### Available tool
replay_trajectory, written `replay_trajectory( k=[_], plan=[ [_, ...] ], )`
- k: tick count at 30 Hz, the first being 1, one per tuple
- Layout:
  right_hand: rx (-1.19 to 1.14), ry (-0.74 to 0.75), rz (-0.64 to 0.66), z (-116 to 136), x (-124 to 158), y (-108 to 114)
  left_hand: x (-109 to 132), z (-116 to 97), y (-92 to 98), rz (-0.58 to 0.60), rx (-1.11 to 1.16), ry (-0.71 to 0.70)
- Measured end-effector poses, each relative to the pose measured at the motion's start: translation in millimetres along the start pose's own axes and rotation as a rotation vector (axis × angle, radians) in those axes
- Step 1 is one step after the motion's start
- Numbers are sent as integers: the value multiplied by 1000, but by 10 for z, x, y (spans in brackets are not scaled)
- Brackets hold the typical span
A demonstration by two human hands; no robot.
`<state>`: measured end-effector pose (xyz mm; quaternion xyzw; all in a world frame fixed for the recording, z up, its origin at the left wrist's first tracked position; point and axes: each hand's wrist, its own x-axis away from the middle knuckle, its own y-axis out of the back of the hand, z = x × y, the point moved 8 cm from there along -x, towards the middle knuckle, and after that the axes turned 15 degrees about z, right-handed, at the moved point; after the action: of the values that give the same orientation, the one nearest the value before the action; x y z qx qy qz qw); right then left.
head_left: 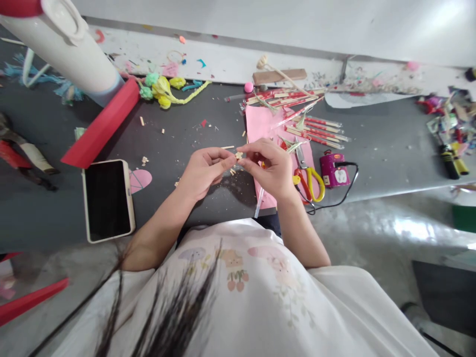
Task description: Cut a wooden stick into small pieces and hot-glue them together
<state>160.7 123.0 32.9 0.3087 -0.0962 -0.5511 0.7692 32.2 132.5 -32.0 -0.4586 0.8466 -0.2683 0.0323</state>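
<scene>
A small, pale, flower-like piece (239, 155) sits between the fingertips of both my hands. My left hand (208, 171) is closed in a pinch at its left side, thumb and forefinger together. From the other side my right hand (270, 166) also pinches it with thumb and forefinger. Short pale stick pieces (232, 171) lie on the grey table just below the fingertips. Under my right hand is a pink sheet (258, 121), partly covered. Scissors with yellow handles (316, 184) lie to the right of that hand.
A phone (107, 201) lies at the left, near a red folded strip (102, 124) and a white bottle (70, 49). Red-and-cream wrapped sticks (312, 130) spread behind my right hand. A purple box (333, 169) with a black cable stands right.
</scene>
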Motion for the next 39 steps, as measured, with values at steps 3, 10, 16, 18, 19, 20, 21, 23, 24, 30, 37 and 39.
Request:
replay_trajectory(
  k=[3,10,16,18,19,20,21,23,24,30,37,39],
  plan=[
    [-22,26,-19,4,7,12,4,-2,-12,10,-6,-7],
    [-47,-24,-47,-90,45,28,42,-107,142,-174,23,-114],
    [-52,-13,-43,-90,48,25,38,-105,177,-194,39,-117],
    [-42,-15,-34,-89,46,16,17,-47,114,-125,17,-44],
    [-41,-14,-29,-89,45,10,9,-18,79,-87,8,-11],
    [-42,-13,-26,-89,46,5,4,7,49,-54,2,14],
    [-45,-11,-23,-90,46,-2,1,24,27,-30,-1,30],
    [-54,-2,-19,-88,47,-13,-1,39,3,-7,0,36],
    [-60,9,-18,-82,48,-17,-1,39,-2,-1,3,33],
    [-41,24,1,-67,46,-30,2,34,13,-18,-3,28],
    [-41,29,10,-70,48,-39,0,35,25,-17,-24,13],
    [-32,23,13,-65,48,-44,0,37,19,-10,-24,22]
  ],
)
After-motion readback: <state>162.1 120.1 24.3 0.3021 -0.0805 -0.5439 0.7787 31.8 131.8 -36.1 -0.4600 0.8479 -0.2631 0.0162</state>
